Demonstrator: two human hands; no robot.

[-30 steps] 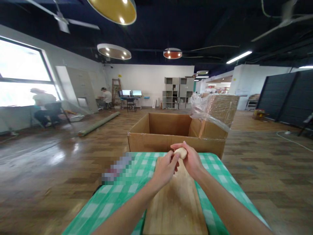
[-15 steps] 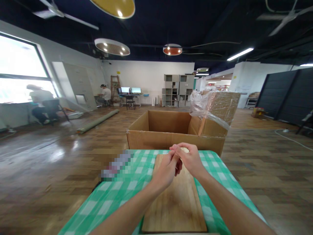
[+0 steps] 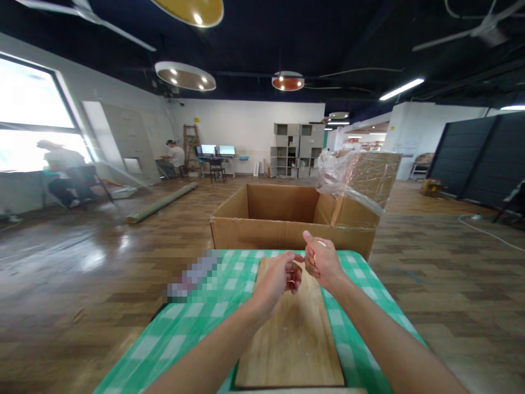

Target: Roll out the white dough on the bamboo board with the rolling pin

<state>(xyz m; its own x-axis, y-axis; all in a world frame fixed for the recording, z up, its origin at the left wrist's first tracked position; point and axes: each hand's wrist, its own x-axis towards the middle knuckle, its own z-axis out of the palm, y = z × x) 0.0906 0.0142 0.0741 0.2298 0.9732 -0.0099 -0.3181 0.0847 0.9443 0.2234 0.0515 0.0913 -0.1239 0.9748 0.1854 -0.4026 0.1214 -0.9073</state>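
In the head view, the right hand [image 3: 323,265] is clenched around one pale lump [image 3: 322,243], only a sliver of it showing. Just beside that grip, the left hand [image 3: 283,276] is released, loosely curled with fingers parted. Below both hands lies one wooden board [image 3: 293,339] on one checked cloth [image 3: 176,323]; beyond them stands an open cardboard box [image 3: 250,231].

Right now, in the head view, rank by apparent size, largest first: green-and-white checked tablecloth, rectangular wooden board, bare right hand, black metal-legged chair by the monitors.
Checked tablecloth
Wooden board
Right hand
Black chair (far off; true size unsure)
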